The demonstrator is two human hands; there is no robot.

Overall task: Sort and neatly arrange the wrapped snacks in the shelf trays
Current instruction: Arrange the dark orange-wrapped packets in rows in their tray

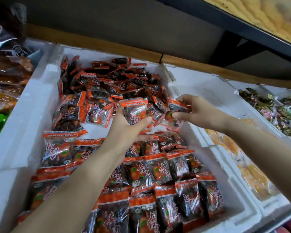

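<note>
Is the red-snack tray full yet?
Not full. The tray shows bare floor between the loose heap behind and neat rows in front.

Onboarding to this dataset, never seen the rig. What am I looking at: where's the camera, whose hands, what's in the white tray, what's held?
No robot here: a person works with bare hands. The one picture comes from a wide-angle camera worn on their head, looking forward and down. The left hand grips a red-and-black snack packet; the right hand pinches another packet. Under them, a white foam tray holds the same packets: neat rows at the near end, a loose pile at the far end. The next tray to the right holds yellow snacks.
</note>
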